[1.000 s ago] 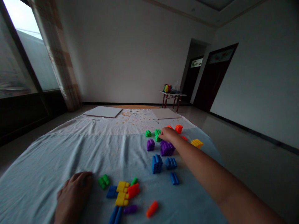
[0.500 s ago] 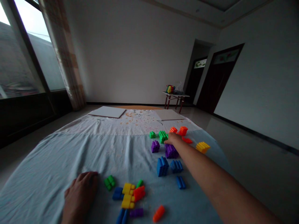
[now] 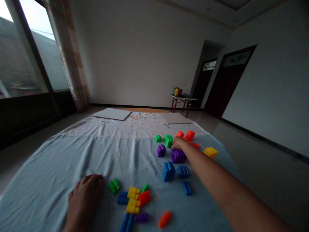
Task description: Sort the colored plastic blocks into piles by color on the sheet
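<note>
My right hand (image 3: 178, 142) reaches far over the cloth, beside a green block stack (image 3: 168, 140) and just behind a purple stack (image 3: 178, 156); its fingertips are too small and hidden to read. My left hand (image 3: 85, 195) rests on the cloth, fingers curled down, to the left of a green block (image 3: 114, 186). Near the middle front lie yellow blocks (image 3: 133, 205), a red block (image 3: 145, 198), a blue block (image 3: 122, 198) and a purple block (image 3: 142, 218). Blue stacks (image 3: 168, 171) stand nearer than the purple ones. Orange blocks (image 3: 190, 135) sit beyond my right hand.
Yellow blocks (image 3: 210, 152) lie near the table's right edge. Two flat boards, a white one (image 3: 112, 113) and a beige one (image 3: 176, 118), lie at the far end. A small side table (image 3: 183, 97) stands beyond, by the wall.
The view has shifted slightly. My right hand stays beside the green stack, and my left hand is still on the cloth. No block has clearly moved.
</note>
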The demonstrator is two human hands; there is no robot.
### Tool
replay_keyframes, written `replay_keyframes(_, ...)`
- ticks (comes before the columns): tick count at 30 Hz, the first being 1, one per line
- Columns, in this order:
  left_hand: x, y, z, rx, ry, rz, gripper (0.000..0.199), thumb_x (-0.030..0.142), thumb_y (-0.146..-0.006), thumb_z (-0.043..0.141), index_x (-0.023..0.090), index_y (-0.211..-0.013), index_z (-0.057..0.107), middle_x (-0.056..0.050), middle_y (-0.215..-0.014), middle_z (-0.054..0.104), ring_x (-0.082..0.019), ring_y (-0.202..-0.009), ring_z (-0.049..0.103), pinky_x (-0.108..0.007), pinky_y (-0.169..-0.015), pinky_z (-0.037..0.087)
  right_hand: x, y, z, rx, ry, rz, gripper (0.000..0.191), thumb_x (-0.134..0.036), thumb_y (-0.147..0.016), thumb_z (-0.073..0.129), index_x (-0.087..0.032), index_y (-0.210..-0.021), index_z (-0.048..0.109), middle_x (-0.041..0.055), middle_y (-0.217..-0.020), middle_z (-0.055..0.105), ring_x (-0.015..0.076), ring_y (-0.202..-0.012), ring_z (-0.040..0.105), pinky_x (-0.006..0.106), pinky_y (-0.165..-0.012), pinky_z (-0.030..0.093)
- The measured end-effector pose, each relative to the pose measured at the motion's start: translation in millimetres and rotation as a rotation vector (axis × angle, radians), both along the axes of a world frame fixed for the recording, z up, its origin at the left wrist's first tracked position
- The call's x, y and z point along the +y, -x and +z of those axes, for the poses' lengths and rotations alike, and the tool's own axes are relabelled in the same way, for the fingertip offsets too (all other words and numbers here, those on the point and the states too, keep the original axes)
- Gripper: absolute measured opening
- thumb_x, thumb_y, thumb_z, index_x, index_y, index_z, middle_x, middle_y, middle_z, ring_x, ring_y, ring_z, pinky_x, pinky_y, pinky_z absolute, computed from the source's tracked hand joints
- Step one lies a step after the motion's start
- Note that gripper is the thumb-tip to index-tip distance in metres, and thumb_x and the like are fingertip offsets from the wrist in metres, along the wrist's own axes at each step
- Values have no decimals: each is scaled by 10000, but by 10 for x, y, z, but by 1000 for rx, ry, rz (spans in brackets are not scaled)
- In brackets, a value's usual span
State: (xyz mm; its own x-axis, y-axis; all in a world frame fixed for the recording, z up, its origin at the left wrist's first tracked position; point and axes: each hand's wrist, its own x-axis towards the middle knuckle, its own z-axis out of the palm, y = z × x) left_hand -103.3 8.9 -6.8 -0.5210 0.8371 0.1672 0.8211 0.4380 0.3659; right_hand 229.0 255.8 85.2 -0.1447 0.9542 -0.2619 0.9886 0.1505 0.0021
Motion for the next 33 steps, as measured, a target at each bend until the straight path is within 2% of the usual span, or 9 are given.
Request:
replay_keyframes(4,-3,3,12,-3,20,4,475,431,-863,242,255,-1053,641,-72,-1223,582,-290,-1137,493,-453,-876,393,-50,31,55,-13,101,23,260,-334,-882,564,-140,-1051,599,59,-1049,630,174,-891,618,366,-771,524)
replay_keyframes(9,-18,-24,58,-21,21,3,489,439,-868,224,255,-1056,636,-71,-1240,569,-288,-1156,476,-457,-882,384,-153,54,121,11,132,31,293,-332,-889,553,-154,-1121,567,65,-1126,589,197,-944,597,382,-789,522)
replay_keyframes(13,-28,-67,121,-35,40,12,476,415,-866,236,241,-1049,640,-85,-1233,572,-293,-1145,478,-458,-872,381,-213,23,170,68,38,34,247,-311,-882,563,-148,-1064,595,65,-1072,618,188,-917,607,374,-791,514)
replay_keyframes(17,-49,-130,175,-36,19,11,443,387,-869,260,239,-1036,643,-85,-1214,587,-281,-1129,490,-447,-867,375,-326,41,276,193,-137,96,186,-161,-840,544,-170,-999,639,86,-1037,665,190,-965,604,281,-825,455)
replay_keyframes(22,-71,-195,210,-32,-35,31,419,380,-862,295,229,-984,666,-91,-1164,614,-270,-1093,516,-418,-869,376,-916,232,357,434,-262,352,265,-188,-865,479,-208,-1099,603,21,-1089,656,121,-960,590,196,-839,419)
replay_keyframes(24,-72,-198,208,-23,-30,31,420,378,-860,296,231,-988,668,-89,-1159,615,-268,-1083,520,-413,-872,375,-1266,311,292,598,-217,586,249,-179,-826,527,-187,-1055,624,25,-1002,671,120,-847,608,208,-786,442)
replay_keyframes(27,-70,-186,194,-9,-24,22,423,371,-860,292,233,-1004,666,-88,-1157,615,-262,-1083,519,-395,-871,375,-1716,393,81,616,-89,866,266,-170,-768,603,-189,-1030,641,36,-990,667,159,-891,602,253,-832,442)
replay_keyframes(30,-74,-173,181,-4,-20,14,425,372,-862,289,235,-1010,663,-85,-1160,612,-257,-1085,521,-385,-868,381,-1951,443,-168,492,-85,904,283,-190,-759,630,-172,-1041,637,71,-1006,650,209,-988,570,301,-889,425)
replay_keyframes(33,-81,-166,181,0,-15,8,431,378,-863,285,224,-1013,659,-93,-1167,611,-268,-1091,520,-402,-862,385,-2007,475,-339,389,-123,868,279,-235,-754,650,-166,-1023,630,81,-979,631,224,-970,561,315,-881,429)
